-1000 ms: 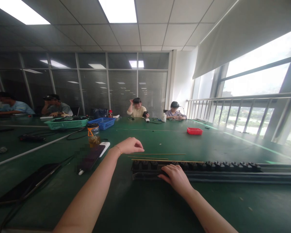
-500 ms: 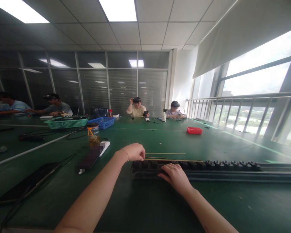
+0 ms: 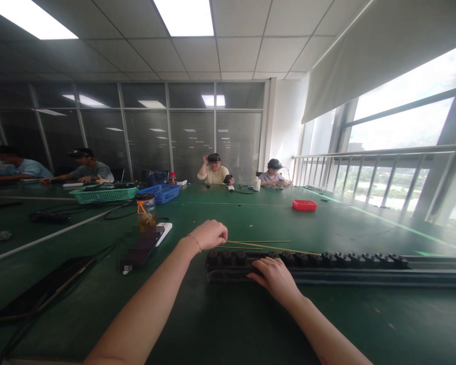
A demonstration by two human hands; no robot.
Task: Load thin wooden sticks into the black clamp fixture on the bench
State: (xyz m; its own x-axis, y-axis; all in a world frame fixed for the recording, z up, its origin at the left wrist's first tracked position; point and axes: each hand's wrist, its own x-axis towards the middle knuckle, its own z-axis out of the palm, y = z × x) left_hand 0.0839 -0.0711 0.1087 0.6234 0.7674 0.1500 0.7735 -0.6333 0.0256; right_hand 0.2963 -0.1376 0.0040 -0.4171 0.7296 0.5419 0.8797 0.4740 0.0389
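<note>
My left hand (image 3: 213,234) is closed in a pinch on one end of a thin brass-coloured rod (image 3: 273,247). The rod slants down to the right, its far end at the row of small black blocks (image 3: 355,259). These blocks sit along a long black rail (image 3: 349,277) lying across the table. My right hand (image 3: 274,278) grips the rail near its left part, fingers curled over the blocks and thumb at the front side; its fingertips are partly hidden. Behind the rail, two more thin rods (image 3: 258,241) lie on the green table.
Left of my arm lie a dark phone (image 3: 142,249), a white device (image 3: 164,233) and a black tablet (image 3: 45,284) with a cable. Farther back stand a jar (image 3: 147,208), green basket (image 3: 104,193), blue basket (image 3: 161,193) and red tray (image 3: 304,205). Several people sit beyond.
My left hand has risen slightly, lifting the rod's left end off the row of blocks, so the rod now tilts. My right hand stays in place.
</note>
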